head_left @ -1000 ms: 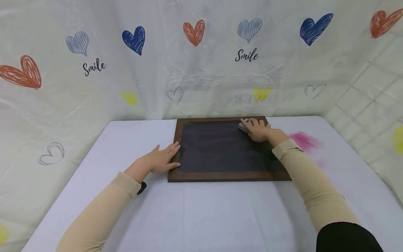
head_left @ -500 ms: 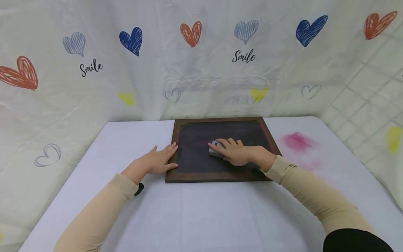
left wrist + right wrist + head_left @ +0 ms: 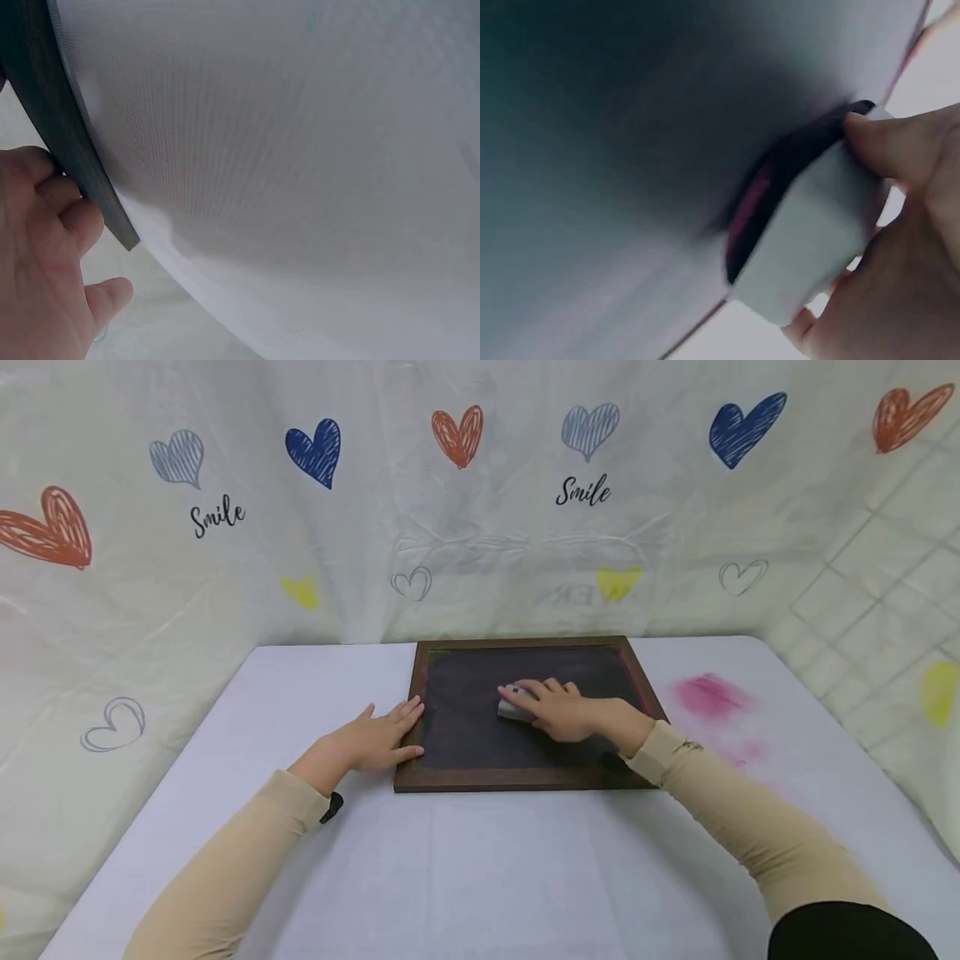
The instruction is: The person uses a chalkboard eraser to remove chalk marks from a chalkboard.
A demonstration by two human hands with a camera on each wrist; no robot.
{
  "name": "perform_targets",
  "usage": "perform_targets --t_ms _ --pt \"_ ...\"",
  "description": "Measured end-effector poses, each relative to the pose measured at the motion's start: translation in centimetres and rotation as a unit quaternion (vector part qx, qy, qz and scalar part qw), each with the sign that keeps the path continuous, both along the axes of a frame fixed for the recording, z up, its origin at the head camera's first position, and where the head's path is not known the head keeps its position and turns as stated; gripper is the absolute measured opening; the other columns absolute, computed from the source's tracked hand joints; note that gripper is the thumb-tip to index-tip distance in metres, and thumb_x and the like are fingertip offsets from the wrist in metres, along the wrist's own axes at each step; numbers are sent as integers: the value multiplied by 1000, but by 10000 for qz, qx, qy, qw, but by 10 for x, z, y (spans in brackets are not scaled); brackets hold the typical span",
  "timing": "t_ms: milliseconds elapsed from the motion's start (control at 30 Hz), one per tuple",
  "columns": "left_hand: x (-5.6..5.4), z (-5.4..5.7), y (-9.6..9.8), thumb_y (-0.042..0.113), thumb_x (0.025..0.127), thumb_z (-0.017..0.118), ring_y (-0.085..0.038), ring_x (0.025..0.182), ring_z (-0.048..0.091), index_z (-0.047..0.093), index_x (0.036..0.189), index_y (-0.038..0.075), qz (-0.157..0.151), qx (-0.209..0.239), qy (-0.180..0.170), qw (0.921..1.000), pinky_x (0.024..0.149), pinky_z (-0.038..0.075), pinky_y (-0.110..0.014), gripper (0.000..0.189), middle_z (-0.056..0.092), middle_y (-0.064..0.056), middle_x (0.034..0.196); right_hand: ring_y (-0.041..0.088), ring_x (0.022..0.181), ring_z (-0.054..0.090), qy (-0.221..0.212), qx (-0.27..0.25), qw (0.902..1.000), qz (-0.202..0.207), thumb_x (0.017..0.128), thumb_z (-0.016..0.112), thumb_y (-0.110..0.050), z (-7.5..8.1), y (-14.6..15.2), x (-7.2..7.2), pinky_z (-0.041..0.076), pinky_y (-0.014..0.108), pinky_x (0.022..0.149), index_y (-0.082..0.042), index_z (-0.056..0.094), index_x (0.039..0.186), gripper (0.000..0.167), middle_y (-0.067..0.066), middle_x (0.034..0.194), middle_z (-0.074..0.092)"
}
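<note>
A blackboard (image 3: pixel 465 727) with a brown wooden frame lies flat on the white-covered table. My right hand (image 3: pixel 562 710) grips a grey board eraser (image 3: pixel 512 706), its dark felt side against the board near the middle. In the right wrist view the eraser (image 3: pixel 802 225) shows pink dust on its felt, with thumb and fingers on opposite sides of its pale body. My left hand (image 3: pixel 367 743) rests with spread fingers on the frame's left edge. From the left wrist, that hand (image 3: pixel 45 255) appears beside the frame's dark edge (image 3: pixel 75 142).
Pink chalk smudges (image 3: pixel 712 696) mark the white tablecloth (image 3: pixel 480 868) to the right of the board. A pale curtain (image 3: pixel 510 527) printed with hearts and "Smile" hangs right behind the table and along its sides.
My right hand has swept the eraser from the board's upper right corner leftward and nearer to the middle. Over the last half second it has barely shifted. The left hand stays on the frame.
</note>
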State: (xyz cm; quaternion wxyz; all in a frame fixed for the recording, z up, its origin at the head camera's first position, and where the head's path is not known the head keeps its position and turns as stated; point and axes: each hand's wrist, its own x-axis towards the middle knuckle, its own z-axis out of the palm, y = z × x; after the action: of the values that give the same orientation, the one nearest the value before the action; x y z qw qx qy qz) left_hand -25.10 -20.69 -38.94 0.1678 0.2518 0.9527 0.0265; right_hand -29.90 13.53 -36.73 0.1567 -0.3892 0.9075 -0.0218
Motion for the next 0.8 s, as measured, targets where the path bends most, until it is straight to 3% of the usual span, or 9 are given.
perform_targets --t_ms 100,200,300,400,567,800 --pt "-1 -1 0 52 108 44 -28 156 13 7 165 6 -5 28 -4 10000 120 6 -65 82 3 -12 171 47 139 30 45 65 9957 -927 110 46 -14 -2 21 -35 35 57 92 -15 6 167 70 22 167 11" --pt "-1 -2 0 52 108 44 -29 156 14 8 165 5 -13 60 4 10000 119 6 -66 82 4 -13 171 53 142 23 -13 130 9856 -1687 111 42 -15 -2 40 -60 33 63 99 -13 3 167 67 25 166 7" --pt "-1 -3 -1 52 108 44 -29 156 14 8 165 5 -1 37 9 10000 120 6 -66 82 3 -12 171 58 145 13 -152 34 9760 -2174 111 38 -16 1 54 -72 21 71 110 -11 2 166 66 30 165 5" --pt "0 -5 -2 52 108 44 -28 156 14 8 165 6 9 82 34 10000 120 6 -66 82 3 -12 171 59 147 3 -315 -28 9648 -2613 110 34 -15 4 61 -77 11 74 113 -13 0 166 66 30 165 0" --pt "-1 -7 -3 52 108 44 -29 156 14 8 165 6 8 117 62 9999 120 6 -66 82 3 -12 171 60 147 1 -248 -28 9583 -2847 108 32 -9 6 58 -74 9 75 113 -12 2 166 65 30 165 -3" --pt "-3 -5 -5 54 108 43 -29 156 13 7 165 6 -8 13 36 10000 120 4 -65 83 2 -12 171 56 141 21 181 196 9727 -2305 110 37 -11 1 60 -60 26 71 105 -14 7 166 63 27 166 6"
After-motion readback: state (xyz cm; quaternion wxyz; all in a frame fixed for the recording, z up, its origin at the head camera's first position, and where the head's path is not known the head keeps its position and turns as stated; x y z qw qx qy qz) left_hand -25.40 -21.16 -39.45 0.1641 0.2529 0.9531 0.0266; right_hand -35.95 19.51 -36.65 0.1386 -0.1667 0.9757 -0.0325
